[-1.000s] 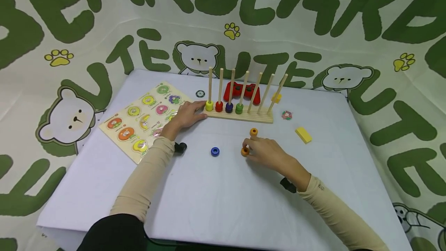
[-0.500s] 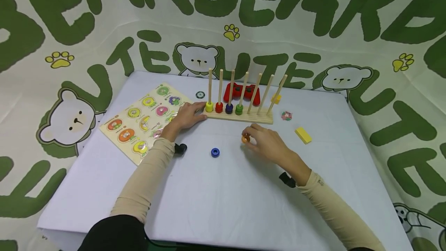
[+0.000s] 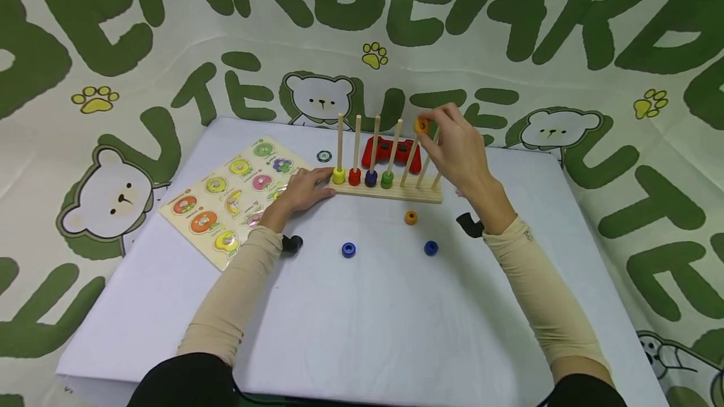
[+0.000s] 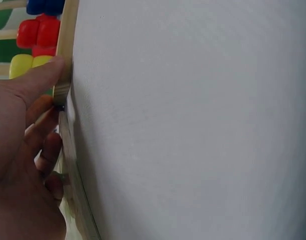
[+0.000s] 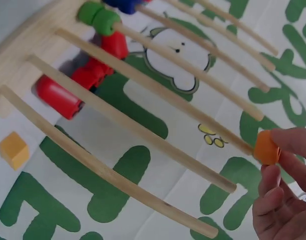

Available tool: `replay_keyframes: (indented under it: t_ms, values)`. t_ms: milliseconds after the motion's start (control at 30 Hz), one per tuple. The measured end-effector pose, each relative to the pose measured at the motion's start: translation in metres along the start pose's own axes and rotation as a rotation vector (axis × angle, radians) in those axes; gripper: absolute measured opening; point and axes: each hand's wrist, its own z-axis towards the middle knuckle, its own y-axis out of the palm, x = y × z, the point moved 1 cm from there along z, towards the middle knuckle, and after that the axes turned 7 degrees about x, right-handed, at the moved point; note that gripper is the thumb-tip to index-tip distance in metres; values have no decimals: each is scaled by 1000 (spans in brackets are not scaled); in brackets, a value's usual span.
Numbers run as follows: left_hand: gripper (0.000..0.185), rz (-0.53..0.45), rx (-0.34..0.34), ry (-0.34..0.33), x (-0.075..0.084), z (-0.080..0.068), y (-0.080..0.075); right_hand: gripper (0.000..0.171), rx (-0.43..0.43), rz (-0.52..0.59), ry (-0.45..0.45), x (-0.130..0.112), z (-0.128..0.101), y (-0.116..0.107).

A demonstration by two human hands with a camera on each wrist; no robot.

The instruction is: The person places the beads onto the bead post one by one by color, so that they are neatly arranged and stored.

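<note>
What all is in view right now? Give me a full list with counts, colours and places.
wooden peg rack: 1, natural wood, seven pegs, table centre back
rings on pegs: 4, yellow, red, blue, green, first four pegs from the left
orange ring: 1, pinched at top of fifth peg
loose orange ring: 1, in front of rack
loose blue rings: 2, nearer table edge
fruit puzzle board: 1, pale, table left
red toy: 1, behind rack
round token: 1, dark, behind rack
left hand: touches rack's left end
right hand: holds orange ring
</note>
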Motion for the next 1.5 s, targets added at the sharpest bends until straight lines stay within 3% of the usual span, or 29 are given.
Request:
replay_keyframes:
  t_ms: [333,633,833,1000,1100,1267,1333,1400,1500]
  values:
    - [69,0,-3,5,3,0,5,30,11,4,87,9,4,5]
    - [69,13,-8,2,4,0,4,35,-76,-24,165,15,0,11]
    - [68,12,-5,2,4,0,4,37,-7,-13,119,16,-10,10]
    - [69,9,-14,-4,4,0,2,29,48,-6,31,15,-35,11]
    - [69,6,-14,-7,4,0,1,23,-75,-19,26,16,-58,16]
    - [69,6,-7,-6,5,0,-2,39,-538,-99,113,25,-93,34]
    - [68,9,-7,-8,4,0,-2,47,-670,-119,131,31,-105,43]
    - [69,8,-8,-12,4,0,-3,50,-721,-117,135,35,-113,51]
    - [69,2,-10,-10,2,0,-2,46,-710,-93,132,38,-121,59]
